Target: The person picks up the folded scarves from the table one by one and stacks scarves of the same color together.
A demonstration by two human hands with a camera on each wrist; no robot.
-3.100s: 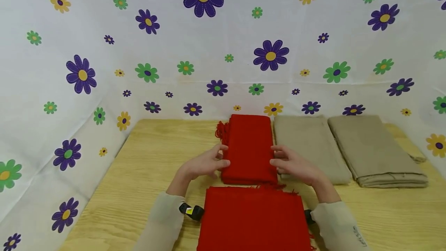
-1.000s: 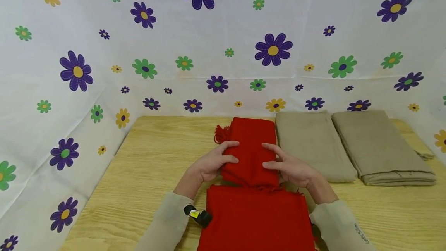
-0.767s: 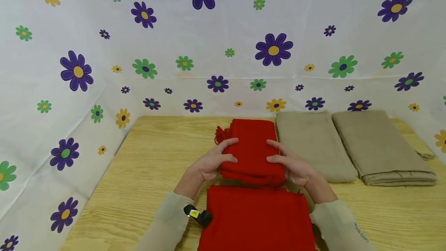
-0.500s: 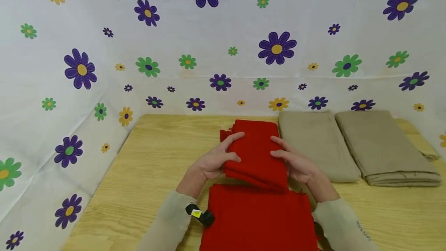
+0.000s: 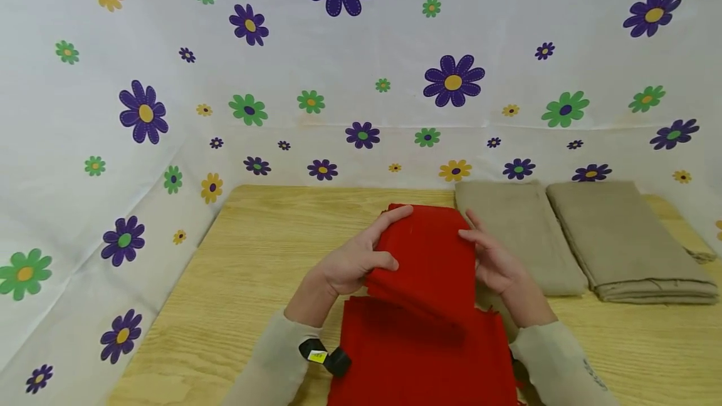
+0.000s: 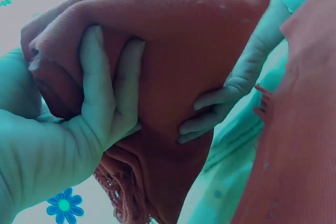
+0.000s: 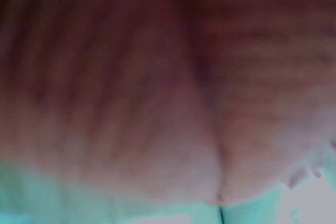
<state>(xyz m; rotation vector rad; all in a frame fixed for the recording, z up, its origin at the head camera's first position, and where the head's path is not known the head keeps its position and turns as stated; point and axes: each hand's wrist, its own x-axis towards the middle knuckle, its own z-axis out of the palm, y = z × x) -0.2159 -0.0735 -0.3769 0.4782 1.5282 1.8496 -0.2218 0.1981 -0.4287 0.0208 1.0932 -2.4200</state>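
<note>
A folded red fringed scarf (image 5: 431,255) is lifted off the table and tilted, its near end overlapping a second folded red scarf (image 5: 406,362) in the head view. My left hand (image 5: 352,263) grips its left edge, thumb on top and fingers under it. At the right edge my right hand (image 5: 502,271) holds it, thumb tip against the rim. The left wrist view shows fingers of both hands on the underside of the scarf (image 6: 173,61), its fringe (image 6: 123,192) hanging below. Blurred folds of red cloth (image 7: 131,103) fill most of the right wrist view.
Two folded beige cloths lie side by side at the right: one (image 5: 524,230) close beside the held scarf, the other (image 5: 626,237) farther right. The wooden table (image 5: 242,268) is backed by a white curtain (image 5: 271,61) printed with flowers.
Both hands have taken hold of the smaller red scarf, raised it and drawn it nearer, over the front red scarf. It now tilts, and its fringe is hidden in the head view.
</note>
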